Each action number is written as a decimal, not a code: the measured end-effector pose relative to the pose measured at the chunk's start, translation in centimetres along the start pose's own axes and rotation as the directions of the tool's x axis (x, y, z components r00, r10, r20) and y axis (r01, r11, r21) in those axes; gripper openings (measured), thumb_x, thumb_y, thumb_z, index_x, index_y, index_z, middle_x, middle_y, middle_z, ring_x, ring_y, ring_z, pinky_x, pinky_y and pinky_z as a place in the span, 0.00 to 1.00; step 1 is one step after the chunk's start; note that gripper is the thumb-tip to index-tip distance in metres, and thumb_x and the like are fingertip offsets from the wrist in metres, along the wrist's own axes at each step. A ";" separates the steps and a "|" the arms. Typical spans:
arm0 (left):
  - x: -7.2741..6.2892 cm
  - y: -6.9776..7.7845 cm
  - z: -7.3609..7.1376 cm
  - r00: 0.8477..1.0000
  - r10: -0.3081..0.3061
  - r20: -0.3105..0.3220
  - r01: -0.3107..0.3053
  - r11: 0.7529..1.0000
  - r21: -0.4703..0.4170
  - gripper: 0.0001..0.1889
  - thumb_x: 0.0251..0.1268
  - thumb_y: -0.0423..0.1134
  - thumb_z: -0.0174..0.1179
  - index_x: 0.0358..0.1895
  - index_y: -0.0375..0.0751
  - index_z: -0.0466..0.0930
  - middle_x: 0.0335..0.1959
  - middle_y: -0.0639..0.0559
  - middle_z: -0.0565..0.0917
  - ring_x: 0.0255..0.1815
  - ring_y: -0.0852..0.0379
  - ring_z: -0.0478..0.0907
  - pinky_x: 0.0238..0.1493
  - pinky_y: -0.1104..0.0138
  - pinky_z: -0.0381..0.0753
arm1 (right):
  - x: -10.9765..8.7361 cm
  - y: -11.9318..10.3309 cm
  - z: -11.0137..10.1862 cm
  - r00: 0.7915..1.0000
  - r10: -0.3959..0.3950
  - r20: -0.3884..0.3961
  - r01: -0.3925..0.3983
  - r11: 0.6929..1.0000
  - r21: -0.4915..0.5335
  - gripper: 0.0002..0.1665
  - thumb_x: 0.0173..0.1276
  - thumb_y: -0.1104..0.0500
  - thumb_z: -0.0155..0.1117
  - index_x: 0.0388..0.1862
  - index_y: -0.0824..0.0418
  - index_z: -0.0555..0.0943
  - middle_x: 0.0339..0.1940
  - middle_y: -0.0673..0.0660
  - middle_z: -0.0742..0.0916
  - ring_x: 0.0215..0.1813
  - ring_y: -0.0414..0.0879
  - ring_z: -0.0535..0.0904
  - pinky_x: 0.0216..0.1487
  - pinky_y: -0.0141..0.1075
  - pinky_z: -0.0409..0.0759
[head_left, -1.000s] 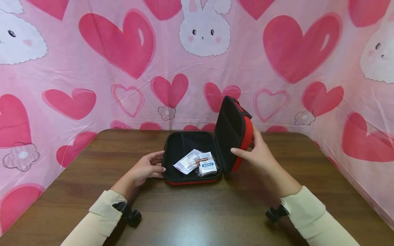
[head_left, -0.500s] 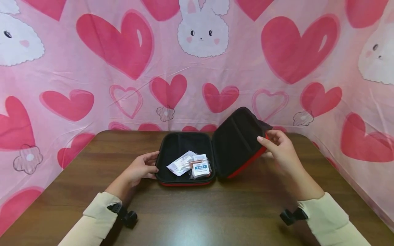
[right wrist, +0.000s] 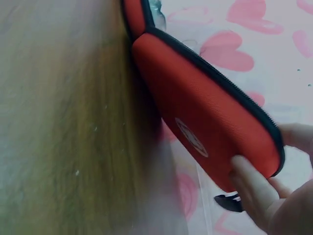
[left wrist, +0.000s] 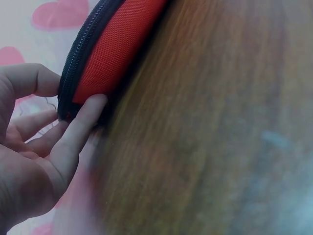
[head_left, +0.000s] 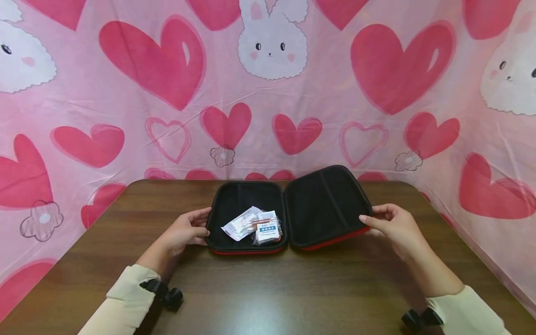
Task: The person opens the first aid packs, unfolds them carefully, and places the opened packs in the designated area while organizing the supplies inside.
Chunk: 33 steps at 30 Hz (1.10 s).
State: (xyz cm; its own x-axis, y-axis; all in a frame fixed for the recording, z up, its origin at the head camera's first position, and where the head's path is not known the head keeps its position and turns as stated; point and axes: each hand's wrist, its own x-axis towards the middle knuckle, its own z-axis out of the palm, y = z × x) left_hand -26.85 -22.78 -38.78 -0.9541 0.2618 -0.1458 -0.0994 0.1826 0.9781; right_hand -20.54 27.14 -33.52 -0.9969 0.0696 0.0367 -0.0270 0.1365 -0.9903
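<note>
A red zippered case with black lining stands unfolded on the table, its left half (head_left: 228,195) lying flat. In it lies a small heap of white and clear packets (head_left: 243,225), with brown-tipped sticks and a blue-and-white labelled packet (head_left: 268,231) on top. My left hand (head_left: 182,232) holds the left half's outer edge, thumb at the rim and fingers along the red side (left wrist: 122,49). With thumb over the rim and fingers beneath, my right hand (head_left: 395,228) pinches the corner of the case's lid (head_left: 322,204). The lid is tilted, its right side raised off the table, as the right wrist view shows.
The brown wooden table (head_left: 268,288) reaches back to a pink cloth backdrop (head_left: 268,93) printed with hearts and rabbits. A black strap tab (right wrist: 229,202) hangs off the lid near my right fingers. Each wrist carries a small black camera.
The lid has swung from nearly upright down to the right, with my right hand lowering along with it. The left half and my left hand have shifted slightly left in view.
</note>
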 end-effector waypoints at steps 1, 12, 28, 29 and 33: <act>0.0 0.0 0.0 1.000 -0.001 0.000 0.001 1.000 0.001 0.38 0.60 0.22 0.58 0.75 0.36 0.56 0.70 0.31 0.63 0.56 0.44 0.75 0.46 0.53 0.83 | 0.0 0.2 -0.1 1.000 0.016 0.009 -0.016 0.999 -0.031 0.28 0.64 0.67 0.68 0.54 0.77 0.63 0.38 0.59 0.78 0.32 0.41 0.83 0.39 0.37 0.85; 0.0 0.3 -0.4 0.999 -0.012 0.038 0.011 1.000 0.009 0.37 0.62 0.24 0.58 0.75 0.35 0.55 0.72 0.31 0.61 0.56 0.44 0.73 0.48 0.53 0.83 | 0.2 2.0 -1.5 0.968 0.166 0.191 -0.084 0.923 -0.375 0.51 0.59 0.66 0.73 0.70 0.82 0.51 0.51 0.79 0.76 0.37 0.53 0.85 0.41 0.45 0.85; 0.4 0.3 -0.8 0.996 0.020 0.087 -0.020 1.000 0.006 0.39 0.61 0.22 0.59 0.75 0.31 0.53 0.71 0.28 0.61 0.57 0.46 0.76 0.46 0.54 0.83 | 1.2 1.8 -1.9 0.966 0.134 0.222 0.036 0.779 -0.626 0.47 0.55 0.59 0.77 0.62 0.85 0.63 0.40 0.69 0.80 0.31 0.50 0.85 0.36 0.42 0.85; 0.5 0.3 -0.9 0.996 0.019 0.088 -0.020 1.000 0.008 0.39 0.60 0.22 0.60 0.75 0.31 0.53 0.70 0.28 0.62 0.56 0.47 0.76 0.45 0.54 0.83 | 1.3 1.5 -2.0 0.967 0.128 0.218 0.049 0.752 -0.657 0.46 0.55 0.58 0.77 0.61 0.84 0.65 0.39 0.67 0.81 0.29 0.49 0.85 0.35 0.41 0.85; 0.7 0.6 -1.0 0.994 0.026 0.106 -0.028 0.999 0.024 0.40 0.58 0.21 0.61 0.74 0.27 0.53 0.69 0.26 0.63 0.54 0.48 0.77 0.44 0.57 0.84 | 1.6 0.2 -2.0 0.977 0.071 0.199 0.105 0.656 -0.747 0.40 0.55 0.55 0.76 0.57 0.80 0.71 0.35 0.63 0.82 0.26 0.47 0.83 0.31 0.41 0.83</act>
State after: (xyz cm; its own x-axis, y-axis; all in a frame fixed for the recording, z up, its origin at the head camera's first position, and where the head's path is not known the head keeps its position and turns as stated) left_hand -27.88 -23.40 -38.19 -0.9211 0.3651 -0.1354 -0.0655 0.1975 0.9781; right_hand -21.98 29.26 -33.38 -0.9910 -0.1194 -0.0608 -0.0672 0.8353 -0.5456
